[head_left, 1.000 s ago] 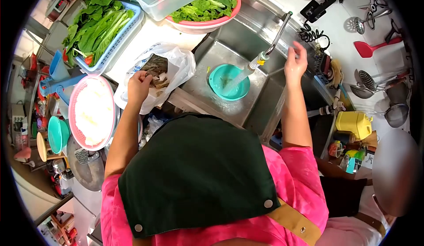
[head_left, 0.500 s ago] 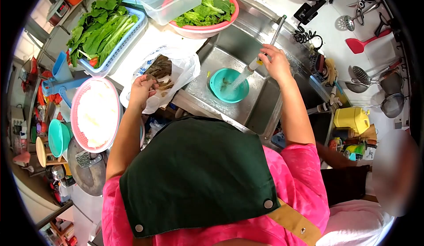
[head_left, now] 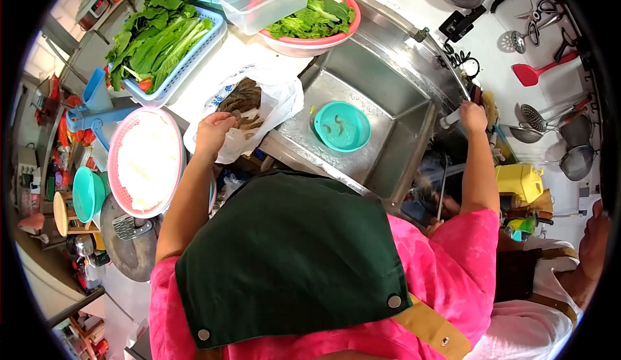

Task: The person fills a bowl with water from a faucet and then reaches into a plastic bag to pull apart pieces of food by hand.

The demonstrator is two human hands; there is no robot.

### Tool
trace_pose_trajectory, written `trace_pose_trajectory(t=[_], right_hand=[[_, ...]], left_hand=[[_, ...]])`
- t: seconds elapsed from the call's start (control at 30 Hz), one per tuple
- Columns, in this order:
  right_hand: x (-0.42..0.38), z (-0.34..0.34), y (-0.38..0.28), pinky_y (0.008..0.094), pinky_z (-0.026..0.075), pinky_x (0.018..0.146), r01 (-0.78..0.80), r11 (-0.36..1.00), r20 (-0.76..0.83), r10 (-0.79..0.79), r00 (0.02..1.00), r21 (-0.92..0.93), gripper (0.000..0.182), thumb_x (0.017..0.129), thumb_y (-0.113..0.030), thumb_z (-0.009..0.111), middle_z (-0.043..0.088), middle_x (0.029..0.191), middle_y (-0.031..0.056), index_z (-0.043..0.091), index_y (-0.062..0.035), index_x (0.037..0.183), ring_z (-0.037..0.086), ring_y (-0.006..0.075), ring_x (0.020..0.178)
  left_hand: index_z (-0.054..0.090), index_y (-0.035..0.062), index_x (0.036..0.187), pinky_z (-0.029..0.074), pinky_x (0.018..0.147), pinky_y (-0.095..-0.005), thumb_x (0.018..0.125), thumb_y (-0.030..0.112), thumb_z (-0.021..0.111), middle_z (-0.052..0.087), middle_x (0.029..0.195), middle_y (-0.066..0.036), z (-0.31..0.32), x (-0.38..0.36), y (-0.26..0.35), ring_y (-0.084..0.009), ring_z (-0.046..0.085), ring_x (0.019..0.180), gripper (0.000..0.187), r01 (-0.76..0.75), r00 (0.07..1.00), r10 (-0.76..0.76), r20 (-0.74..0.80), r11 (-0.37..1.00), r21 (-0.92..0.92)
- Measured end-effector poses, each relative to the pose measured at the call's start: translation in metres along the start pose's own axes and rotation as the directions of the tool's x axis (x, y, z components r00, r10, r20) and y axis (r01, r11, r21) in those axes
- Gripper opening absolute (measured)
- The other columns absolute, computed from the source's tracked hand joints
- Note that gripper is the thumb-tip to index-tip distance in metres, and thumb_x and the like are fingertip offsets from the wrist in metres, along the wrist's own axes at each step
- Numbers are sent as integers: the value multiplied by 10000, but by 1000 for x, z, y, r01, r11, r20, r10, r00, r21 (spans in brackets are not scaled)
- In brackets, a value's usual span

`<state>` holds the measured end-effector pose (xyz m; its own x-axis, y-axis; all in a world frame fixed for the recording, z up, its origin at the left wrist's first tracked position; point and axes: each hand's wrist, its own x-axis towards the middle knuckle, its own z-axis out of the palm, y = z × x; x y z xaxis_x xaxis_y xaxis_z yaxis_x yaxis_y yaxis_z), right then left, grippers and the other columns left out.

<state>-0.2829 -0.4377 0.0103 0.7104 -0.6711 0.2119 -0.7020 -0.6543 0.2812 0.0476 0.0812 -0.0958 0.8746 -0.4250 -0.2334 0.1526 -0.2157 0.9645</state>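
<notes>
My left hand (head_left: 215, 131) is closed at the edge of a white plastic bag (head_left: 279, 99), beside the brown shrimp (head_left: 243, 100) inside it; what its fingers hold is too small to name. My right hand (head_left: 473, 115) reaches far out to the right, closed around the faucet (head_left: 451, 120), which now hangs over the right side beyond the sink basin. A teal bowl (head_left: 343, 126) with water and a few shrimp in it sits in the steel sink (head_left: 388, 111).
Leafy greens fill a blue basket (head_left: 191, 56) and a red-rimmed bowl (head_left: 352, 27) behind the sink. On the left stands a pink basket (head_left: 116, 166) of white food. A co-worker (head_left: 537, 295) is at the right, hands near a dark pan area. Utensils hang on the wall.
My right hand has swung the faucet right, away from the teal bowl, and no stream falls into the bowl. The co-worker's hands have come into view below my right arm.
</notes>
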Motion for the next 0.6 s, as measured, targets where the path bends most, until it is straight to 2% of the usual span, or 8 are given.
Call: trace_pose_trajectory(t=[0.03, 0.1, 0.17, 0.23, 0.3, 0.37, 0.47, 0.6], right_hand=[[1, 1, -5, 341, 468, 700, 3, 1000, -1, -3, 1000, 2, 186, 766, -189, 530, 610, 963, 34, 635, -95, 888, 556, 275, 788], [4, -4, -33, 367, 463, 712, -267, 939, -89, 292, 952, 216, 207, 769, -190, 524, 610, 923, 107, 628, -78, 909, 566, 312, 793], [20, 23, -76, 338, 462, 724, 152, 817, -418, 117, 901, 556, 187, 785, -163, 528, 612, 872, 135, 614, -44, 902, 590, 280, 778], [-12, -42, -185, 258, 447, 722, 329, 456, -367, -7, 930, 827, 129, 802, -63, 539, 610, 864, 79, 593, -30, 915, 575, 162, 789], [-37, -53, -268, 266, 450, 747, 379, -13, -370, -255, 893, 925, 149, 774, -25, 554, 590, 907, 70, 594, -56, 913, 571, 170, 827], [-58, -75, -333, 275, 470, 705, 631, -13, -541, -531, 653, 775, 232, 740, -12, 568, 569, 967, 107, 569, -53, 969, 576, 223, 826], [-69, -68, -394, 272, 445, 570, 369, -9, -289, -638, 713, 929, 307, 719, -3, 573, 578, 857, 93, 502, -58, 1013, 528, 173, 611], [-61, -51, -430, 249, 426, 547, 139, -108, -175, -623, 763, 984, 190, 735, -20, 583, 566, 686, 51, 507, -32, 909, 513, 112, 582]], left_hand=[[575, -16, 902, 424, 577, -216, 714, 106, 631, 626, 747, -69, 1, -1, 1, -113, 557, 639, 232, 0, 1000, 0, -4, 1000, 0], [597, -19, 882, 442, 598, -225, 709, 107, 632, 626, 746, -82, 4, -2, 4, -124, 568, 653, 216, -38, 997, 50, -63, 983, 180], [599, -17, 880, 449, 613, -235, 710, 110, 631, 625, 750, -86, 10, -6, 6, -128, 572, 669, 215, -123, 989, 140, -55, 964, 235], [599, -15, 886, 459, 644, -250, 712, 117, 632, 623, 764, -94, 15, -11, 9, -137, 580, 695, 221, -230, 970, 243, -13, 931, 282], [593, -18, 893, 463, 662, -258, 710, 114, 633, 624, 805, -112, 22, -15, 18, -153, 590, 725, 229, -261, 964, 265, 25, 923, 282], [601, 4, 895, 470, 662, -272, 697, 109, 642, 609, 811, -126, 27, -12, 14, -188, 590, 731, 228, -349, 934, 356, 28, 891, 291], [599, -8, 893, 461, 690, -251, 715, 64, 623, 601, 841, -105, 33, -20, 32, -156, 580, 765, 194, -404, 909, 414, 42, 853, 332], [627, 41, 810, 458, 659, -337, 640, 138, 660, 601, 736, -117, 30, -18, 32, -252, 570, 710, 198, -472, 850, 526, -34, 787, 397]])
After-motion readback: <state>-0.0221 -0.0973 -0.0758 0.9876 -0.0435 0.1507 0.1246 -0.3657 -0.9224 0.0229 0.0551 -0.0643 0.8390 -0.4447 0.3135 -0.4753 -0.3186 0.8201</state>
